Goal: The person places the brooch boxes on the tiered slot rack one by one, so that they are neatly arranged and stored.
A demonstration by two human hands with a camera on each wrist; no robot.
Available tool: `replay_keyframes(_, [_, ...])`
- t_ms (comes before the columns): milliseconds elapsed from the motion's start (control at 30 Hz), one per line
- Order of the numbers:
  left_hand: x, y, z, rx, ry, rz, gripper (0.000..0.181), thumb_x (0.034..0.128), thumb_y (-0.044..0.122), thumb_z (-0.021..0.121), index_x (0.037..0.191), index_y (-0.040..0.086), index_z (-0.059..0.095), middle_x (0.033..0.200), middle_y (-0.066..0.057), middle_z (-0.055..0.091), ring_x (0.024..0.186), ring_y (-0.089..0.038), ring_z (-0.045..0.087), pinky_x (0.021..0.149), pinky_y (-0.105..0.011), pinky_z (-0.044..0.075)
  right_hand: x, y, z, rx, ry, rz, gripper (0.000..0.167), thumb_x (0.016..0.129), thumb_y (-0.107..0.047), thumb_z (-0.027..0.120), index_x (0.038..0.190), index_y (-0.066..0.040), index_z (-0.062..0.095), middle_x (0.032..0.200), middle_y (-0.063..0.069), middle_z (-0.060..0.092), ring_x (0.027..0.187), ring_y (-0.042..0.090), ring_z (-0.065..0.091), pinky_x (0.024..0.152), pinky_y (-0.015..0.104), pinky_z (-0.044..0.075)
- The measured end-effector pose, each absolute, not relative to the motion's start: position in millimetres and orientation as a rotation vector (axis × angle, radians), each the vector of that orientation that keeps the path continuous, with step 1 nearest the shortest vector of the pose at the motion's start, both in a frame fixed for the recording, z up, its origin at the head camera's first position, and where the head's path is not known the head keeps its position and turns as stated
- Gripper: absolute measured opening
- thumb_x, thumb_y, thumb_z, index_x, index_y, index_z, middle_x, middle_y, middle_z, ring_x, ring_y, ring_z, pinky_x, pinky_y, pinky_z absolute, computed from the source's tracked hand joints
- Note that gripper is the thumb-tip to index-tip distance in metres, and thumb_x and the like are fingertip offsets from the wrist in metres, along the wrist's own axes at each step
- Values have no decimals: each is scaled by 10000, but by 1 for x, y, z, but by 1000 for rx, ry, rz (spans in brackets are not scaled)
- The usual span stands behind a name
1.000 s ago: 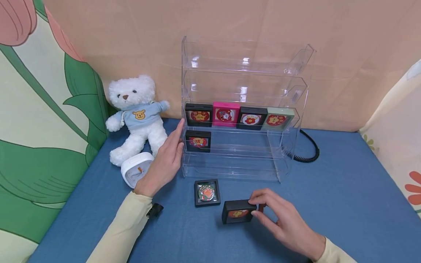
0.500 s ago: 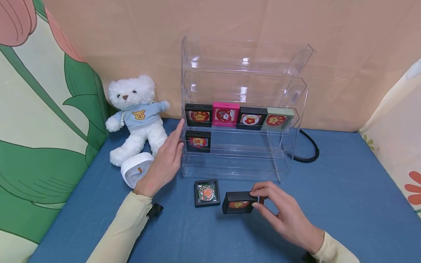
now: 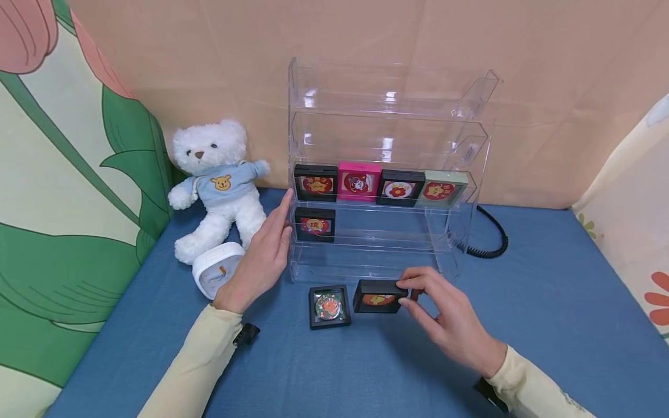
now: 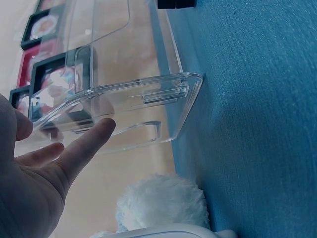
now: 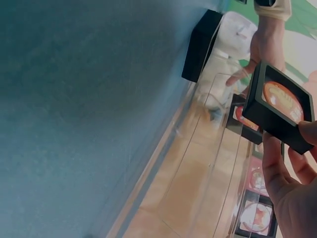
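Note:
My right hand [image 3: 452,322] pinches a black box frame [image 3: 377,296] with a red and gold picture by its right end, just in front of the clear tiered rack [image 3: 387,238]. In the right wrist view this held box frame [image 5: 280,101] shows a round orange-red badge behind its window. My left hand [image 3: 259,255] rests with straight fingers against the rack's left side; the left wrist view shows the fingertips touching the clear side panel [image 4: 148,94]. A second black box frame [image 3: 329,306] with a green and red badge lies on the blue cloth beside the held one.
On the rack's middle tier stand a black box frame [image 3: 316,183], a pink one [image 3: 359,181], another black one [image 3: 400,187] and a pale green one [image 3: 441,189]. One more black box [image 3: 315,224] sits a tier lower. A white teddy bear [image 3: 219,180], white clock [image 3: 215,270] and black coiled cord [image 3: 488,252] flank the rack.
My right hand has moved forward, carrying the held black box frame from near the front of the cloth toward the rack. The left hand stays in place on the rack's side.

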State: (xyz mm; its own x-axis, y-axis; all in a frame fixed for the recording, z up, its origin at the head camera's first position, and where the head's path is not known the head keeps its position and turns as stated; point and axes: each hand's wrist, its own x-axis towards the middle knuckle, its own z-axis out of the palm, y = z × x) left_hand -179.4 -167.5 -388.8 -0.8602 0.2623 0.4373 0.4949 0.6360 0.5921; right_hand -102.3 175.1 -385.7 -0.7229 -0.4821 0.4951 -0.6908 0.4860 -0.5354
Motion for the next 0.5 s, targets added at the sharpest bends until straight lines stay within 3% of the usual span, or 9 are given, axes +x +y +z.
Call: replay_keyframes(500, [-179,-168,-389,-599,-2557,-1061,636,1110,165,370,1645,286,47,1643,-90,266,1485,-271,283,1178,-509,275,-122,167,-382,983,-2419,1014,386,872,21,770,1205,-120,638,1231,16,607,919,95,562,710,217,495])
